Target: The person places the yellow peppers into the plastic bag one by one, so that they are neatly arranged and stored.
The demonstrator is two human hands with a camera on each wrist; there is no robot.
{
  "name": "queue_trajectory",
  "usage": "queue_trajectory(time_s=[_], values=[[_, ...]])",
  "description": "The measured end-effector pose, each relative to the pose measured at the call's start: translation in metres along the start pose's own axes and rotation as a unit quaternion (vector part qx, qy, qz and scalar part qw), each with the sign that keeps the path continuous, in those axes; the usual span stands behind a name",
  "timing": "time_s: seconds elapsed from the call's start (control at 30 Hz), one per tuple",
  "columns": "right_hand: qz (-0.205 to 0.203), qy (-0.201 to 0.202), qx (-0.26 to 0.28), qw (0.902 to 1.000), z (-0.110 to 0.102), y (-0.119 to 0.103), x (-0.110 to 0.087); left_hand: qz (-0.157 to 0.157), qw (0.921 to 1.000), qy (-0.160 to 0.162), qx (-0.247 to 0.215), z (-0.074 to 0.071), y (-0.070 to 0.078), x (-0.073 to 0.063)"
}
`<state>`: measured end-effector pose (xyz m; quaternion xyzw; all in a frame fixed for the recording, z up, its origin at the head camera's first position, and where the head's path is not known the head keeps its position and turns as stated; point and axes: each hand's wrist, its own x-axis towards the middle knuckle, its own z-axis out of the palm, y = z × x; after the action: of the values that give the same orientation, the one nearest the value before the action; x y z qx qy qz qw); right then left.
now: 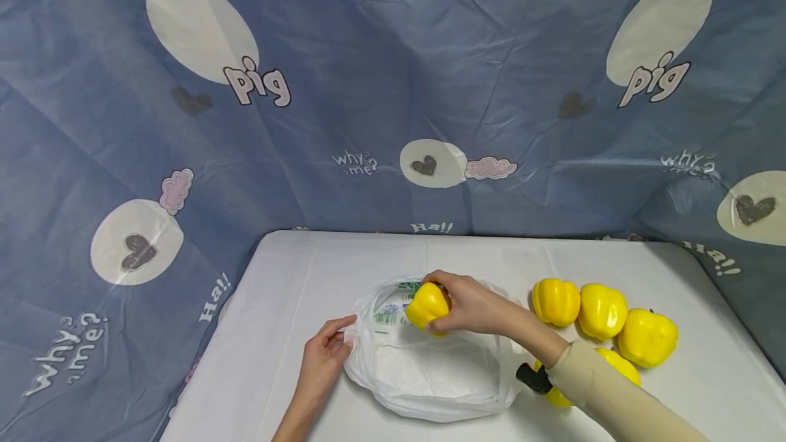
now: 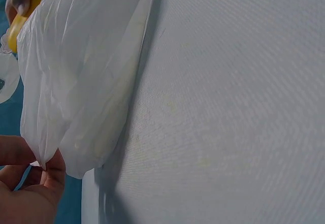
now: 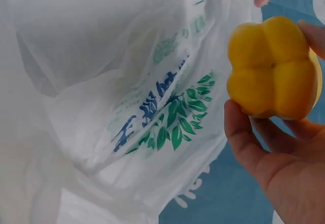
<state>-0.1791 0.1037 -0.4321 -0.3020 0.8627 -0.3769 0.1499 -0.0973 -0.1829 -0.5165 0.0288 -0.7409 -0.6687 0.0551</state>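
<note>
A white plastic bag [image 1: 442, 404] stands on the table with its mouth spread wide. My left hand [image 1: 324, 353] pinches the bag's left rim between thumb and fingers; the left wrist view shows the gathered plastic in that hand [image 2: 38, 183]. Over the bag's opening, my right hand [image 1: 469, 302] holds a yellow bell pepper [image 1: 426, 305]. In the right wrist view the pepper's lobed end [image 3: 271, 66] faces the camera, with fingers and thumb around its sides. Green leaves and blue lettering [image 3: 177, 112] are printed on the bag.
Right of the bag lie more yellow bell peppers [image 1: 604, 311], some partly hidden under my right forearm [image 1: 534, 333]. A black object [image 1: 533, 378] shows beside the sleeve, apparently on the wrist. The white tabletop [image 1: 288, 278] meets a blue printed cloth [image 1: 368, 101] at the back.
</note>
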Motion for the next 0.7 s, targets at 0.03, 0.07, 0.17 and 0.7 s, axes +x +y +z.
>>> queue_trajectory(time_s=[0.03,0.07,0.17,0.7], values=[[-0.002,-0.003,-0.001,1.0,0.001,0.001,0.002,0.0,1.0,-0.001,0.0,0.0,0.0,0.0],[-0.003,-0.004,-0.005,1.0,0.002,0.002,0.004,-0.001,1.0,-0.001,0.0,0.0,0.0,0.0],[-0.011,-0.005,-0.016,0.9998,0.005,0.003,0.01,-0.001,1.0,-0.001,0.001,0.0,0.0,0.0],[-0.025,-0.022,-0.056,0.9978,0.025,0.01,0.033,0.015,0.9998,-0.003,-0.012,0.001,-0.002,0.0]])
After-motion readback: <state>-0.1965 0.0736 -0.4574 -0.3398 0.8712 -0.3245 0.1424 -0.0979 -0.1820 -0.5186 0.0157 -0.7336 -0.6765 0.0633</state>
